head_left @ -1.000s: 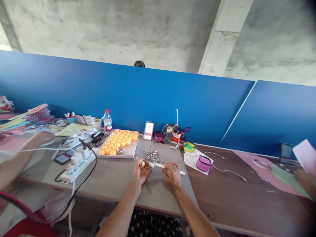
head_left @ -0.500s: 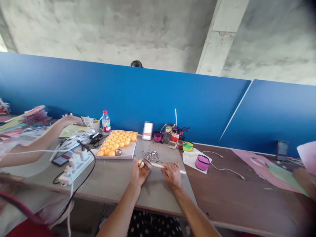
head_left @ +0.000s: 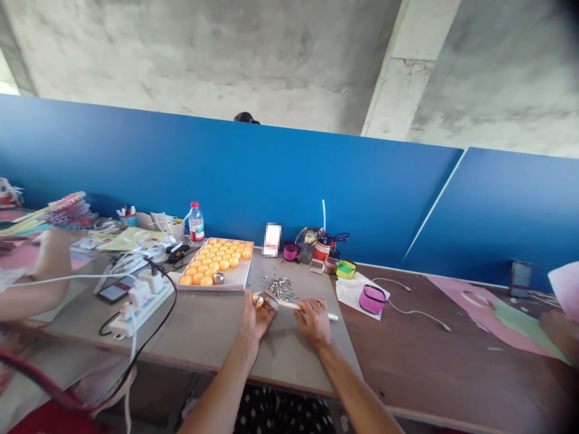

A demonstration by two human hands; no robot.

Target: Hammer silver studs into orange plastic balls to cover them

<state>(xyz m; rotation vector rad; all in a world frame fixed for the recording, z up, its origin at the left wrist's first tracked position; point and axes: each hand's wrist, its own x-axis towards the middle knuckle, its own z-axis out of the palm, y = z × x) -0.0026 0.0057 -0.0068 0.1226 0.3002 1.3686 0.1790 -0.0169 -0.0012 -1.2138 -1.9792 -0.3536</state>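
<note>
We're pinching the stick [head_left: 289, 305] in our right hand [head_left: 315, 322] — its length is pointing leftward at the ball [head_left: 257, 299] our left hand's [head_left: 259, 321] fingers are gripping.

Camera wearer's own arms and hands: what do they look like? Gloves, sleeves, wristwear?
Left hand and right hand: no gloves. Forearms slim, no sleeves in view; no watch or band visible. Rings too small to tell. Dark, pale-dotted clothing over the lap.
</note>
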